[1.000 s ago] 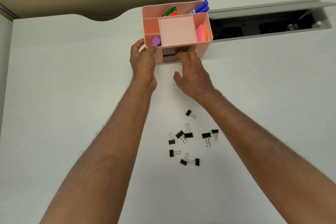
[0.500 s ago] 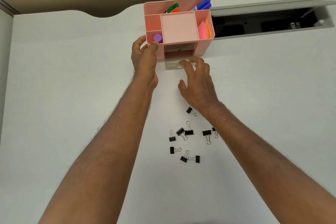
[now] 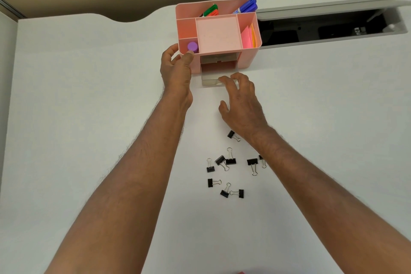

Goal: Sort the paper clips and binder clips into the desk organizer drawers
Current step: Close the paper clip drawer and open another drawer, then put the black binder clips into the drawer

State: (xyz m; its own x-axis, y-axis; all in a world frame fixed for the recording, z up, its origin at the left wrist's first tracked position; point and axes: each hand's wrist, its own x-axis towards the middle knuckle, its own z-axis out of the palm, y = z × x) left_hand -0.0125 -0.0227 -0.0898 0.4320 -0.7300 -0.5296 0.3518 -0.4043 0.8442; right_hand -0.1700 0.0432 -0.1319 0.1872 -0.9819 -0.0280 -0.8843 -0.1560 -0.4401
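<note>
The lower clear drawer (image 3: 219, 79) has been drawn further out of the pink organizer (image 3: 248, 60), hooked by the curled fingers of the right hand (image 3: 241, 102); the organizer's corner is gripped by the left hand (image 3: 175, 71). The drawer could be pulled free and dropped. Binder clips (image 3: 230, 160) lie scattered on the bench (image 3: 77, 107); one is partly hidden, no paper clips are seen.

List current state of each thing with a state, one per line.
Lower drawer: pulled out.
Upper drawer: closed.
Organizer: upright, steadied by left hand.
Right hand: fingertips on lower drawer front.
Binder clips: loose on desk.
Desk hatch: open.
</note>
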